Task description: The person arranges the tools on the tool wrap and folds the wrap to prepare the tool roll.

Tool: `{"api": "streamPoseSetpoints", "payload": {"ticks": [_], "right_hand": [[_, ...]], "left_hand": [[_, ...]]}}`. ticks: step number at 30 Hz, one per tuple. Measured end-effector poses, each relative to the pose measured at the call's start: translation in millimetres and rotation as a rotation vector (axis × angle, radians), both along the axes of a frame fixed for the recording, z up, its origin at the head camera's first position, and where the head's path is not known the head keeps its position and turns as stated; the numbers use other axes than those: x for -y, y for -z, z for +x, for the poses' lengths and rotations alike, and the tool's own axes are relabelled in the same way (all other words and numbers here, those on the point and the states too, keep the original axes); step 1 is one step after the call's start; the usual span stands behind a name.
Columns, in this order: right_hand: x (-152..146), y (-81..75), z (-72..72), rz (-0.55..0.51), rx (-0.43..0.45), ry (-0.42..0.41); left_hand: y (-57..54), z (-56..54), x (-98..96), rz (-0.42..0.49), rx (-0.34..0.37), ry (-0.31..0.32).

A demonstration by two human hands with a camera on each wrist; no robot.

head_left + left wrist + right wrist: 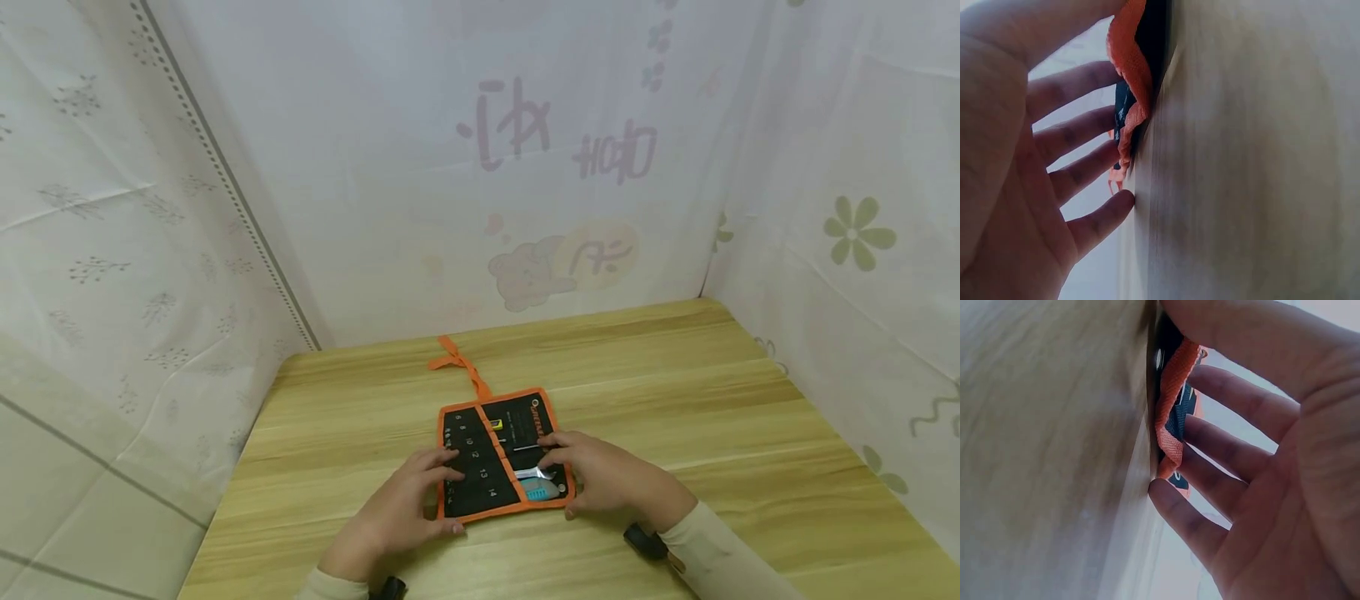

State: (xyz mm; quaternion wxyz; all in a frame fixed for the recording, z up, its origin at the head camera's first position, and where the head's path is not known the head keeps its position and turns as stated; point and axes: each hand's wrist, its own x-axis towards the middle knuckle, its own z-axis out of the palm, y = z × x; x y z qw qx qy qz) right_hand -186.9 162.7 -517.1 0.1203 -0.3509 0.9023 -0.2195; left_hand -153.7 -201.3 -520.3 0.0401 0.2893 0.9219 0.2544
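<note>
A black fabric tool pouch (480, 462) with orange trim lies spread on the table, numbers such as 12, 13 and 14 printed on its left half. My left hand (401, 504) rests at its left edge, fingers extended over the black fabric and thumb by the near corner. On the opposite side my right hand (607, 475) touches the right edge, its fingertips on the fabric and its thumb at the near right corner. Inside the right half show a silver wrench end (531, 473) and a light-blue item (542, 490). Orange trim (1130, 56) runs close to the left fingers in the left wrist view.
Orange tie straps (468, 371) stretch from the pouch's far edge across the wood-grain table (712, 400). Printed white curtains (390, 208) stand behind the table and along both sides. A dark wrist device (645, 542) sits under the right wrist.
</note>
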Motion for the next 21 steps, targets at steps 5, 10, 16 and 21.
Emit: {"api": "streamPoseSetpoints", "payload": {"ticks": [5, 10, 16, 21], "right_hand": [[-0.1, 1.3, -0.5, -0.032, -0.027, -0.002], [-1.2, 2.1, -1.0, -0.088, -0.023, 0.004], [-1.5, 2.3, -2.3, -0.104, -0.022, 0.030], [-2.4, 5.5, -5.8, -0.127, -0.042, 0.039]], "left_hand": [[0.7, -0.8, 1.3, 0.004, -0.001, 0.025], [1.5, -1.1, 0.8, 0.044, -0.018, 0.007], [3.3, -1.6, 0.6, 0.077, -0.049, -0.027], [4.6, -3.0, -0.9, 0.103, -0.083, -0.064]]}}
